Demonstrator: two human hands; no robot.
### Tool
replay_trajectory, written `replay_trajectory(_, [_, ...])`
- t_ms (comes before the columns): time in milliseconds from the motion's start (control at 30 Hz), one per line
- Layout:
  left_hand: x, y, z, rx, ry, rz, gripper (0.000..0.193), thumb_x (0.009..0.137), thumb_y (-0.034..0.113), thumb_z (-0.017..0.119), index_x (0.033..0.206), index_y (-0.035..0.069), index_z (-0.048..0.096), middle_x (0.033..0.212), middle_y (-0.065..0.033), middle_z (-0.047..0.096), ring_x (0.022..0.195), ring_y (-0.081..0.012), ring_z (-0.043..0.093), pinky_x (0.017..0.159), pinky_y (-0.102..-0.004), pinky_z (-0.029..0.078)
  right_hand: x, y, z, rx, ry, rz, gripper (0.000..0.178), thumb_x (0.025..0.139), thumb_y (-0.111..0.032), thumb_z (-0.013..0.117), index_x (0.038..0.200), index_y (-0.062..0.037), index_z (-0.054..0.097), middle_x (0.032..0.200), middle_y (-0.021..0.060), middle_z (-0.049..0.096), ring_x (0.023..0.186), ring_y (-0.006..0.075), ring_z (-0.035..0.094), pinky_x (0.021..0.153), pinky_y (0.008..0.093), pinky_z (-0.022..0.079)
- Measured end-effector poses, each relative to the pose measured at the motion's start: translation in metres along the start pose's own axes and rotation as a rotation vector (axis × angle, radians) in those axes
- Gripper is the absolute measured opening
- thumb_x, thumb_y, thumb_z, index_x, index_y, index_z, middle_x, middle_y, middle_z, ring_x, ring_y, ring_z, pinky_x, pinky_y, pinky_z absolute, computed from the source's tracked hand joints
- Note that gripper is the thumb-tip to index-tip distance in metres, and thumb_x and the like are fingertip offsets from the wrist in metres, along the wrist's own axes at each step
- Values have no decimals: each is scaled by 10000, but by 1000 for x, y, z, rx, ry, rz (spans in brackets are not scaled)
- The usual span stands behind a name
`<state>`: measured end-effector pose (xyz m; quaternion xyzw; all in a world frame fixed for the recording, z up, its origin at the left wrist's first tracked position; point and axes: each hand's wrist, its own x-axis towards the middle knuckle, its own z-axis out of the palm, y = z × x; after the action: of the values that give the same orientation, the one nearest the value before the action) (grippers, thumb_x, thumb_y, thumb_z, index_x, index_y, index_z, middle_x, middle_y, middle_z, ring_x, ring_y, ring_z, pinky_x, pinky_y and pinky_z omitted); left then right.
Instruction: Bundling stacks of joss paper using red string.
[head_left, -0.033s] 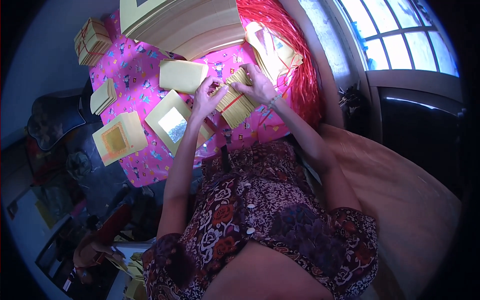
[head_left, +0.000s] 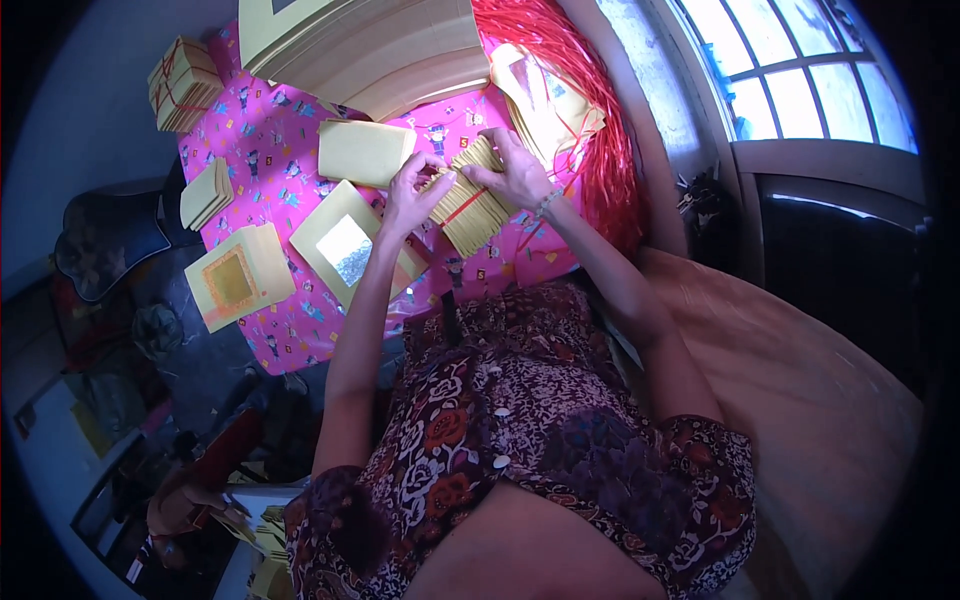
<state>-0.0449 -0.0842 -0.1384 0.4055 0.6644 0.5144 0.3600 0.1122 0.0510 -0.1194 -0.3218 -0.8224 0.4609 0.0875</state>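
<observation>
A thick bundle of folded yellow paper stands edge-on near the right side of the table, with a red strip running across it. My left hand is closed at its upper left side, fingertips bent against the folds. My right hand grips the upper right part, thumb over the edges near the red strip. Just left of my hands lies a plain yellow paper stack. Below that is a stack with a silver square, partly covered by my left forearm.
The table has a pink patterned cloth. A large stack of yellow sheets rises at the back, beside a heap of red plastic strips. At left are a tied bundle and gold-square sheets. Another person's hand shows lower left.
</observation>
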Motion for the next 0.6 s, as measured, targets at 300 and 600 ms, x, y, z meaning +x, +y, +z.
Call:
replay_trajectory(300, [15,2,-17,48,-223,55,155,791,160,693,874,44,631,893,-27,611,884,-129,582,832,-284,449,-1,6,4,29,62,-52,644,773,-430,703,1198,-8,465,1113,209,530,961,311,579,824,388,488])
replay_trajectory(600, [13,5,-15,61,-225,99,138,797,150,685,872,35,664,917,-53,620,909,-150,584,863,-293,436,-2,1,2,35,56,-59,629,779,-419,704,1189,-4,468,1099,206,537,963,309,578,817,385,490])
